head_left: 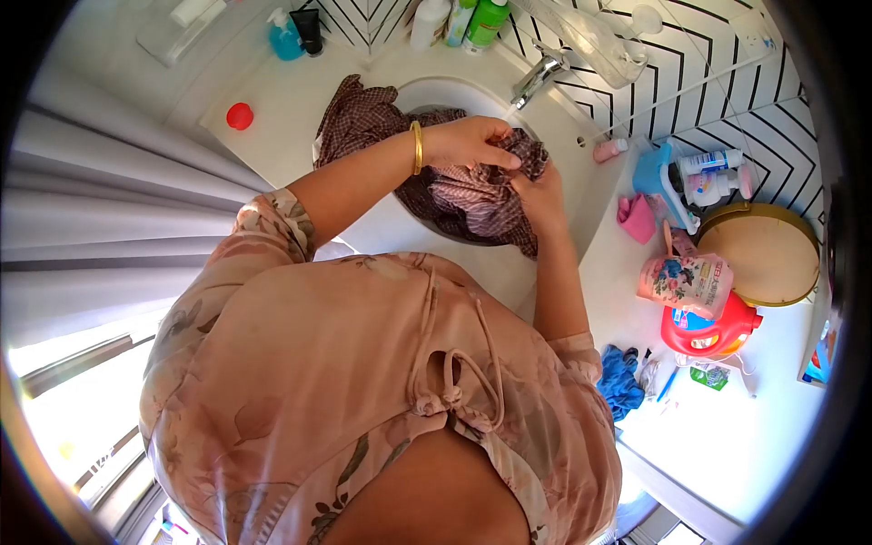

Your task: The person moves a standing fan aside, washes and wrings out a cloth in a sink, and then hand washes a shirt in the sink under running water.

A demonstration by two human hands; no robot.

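Note:
A brown checked garment (468,202) lies bunched in the white washbasin (451,92), with part of it draped over the left rim onto the counter. My left hand (470,143), below a gold bangle, pinches a fold of it at the upper right. Close beside it, my right hand (542,193) is closed around the same raised bunch of fabric. The chrome tap (541,76) stands just beyond both hands. Cloth hides most of the bowl, and I cannot tell whether water is in it.
A red cap (240,116) sits on the counter at left. Bottles, including a green bottle (487,24), line the back wall. On the right are a blue basket (656,177), a pink pouch (687,284), a red detergent jug (713,329) and a blue cloth (620,381).

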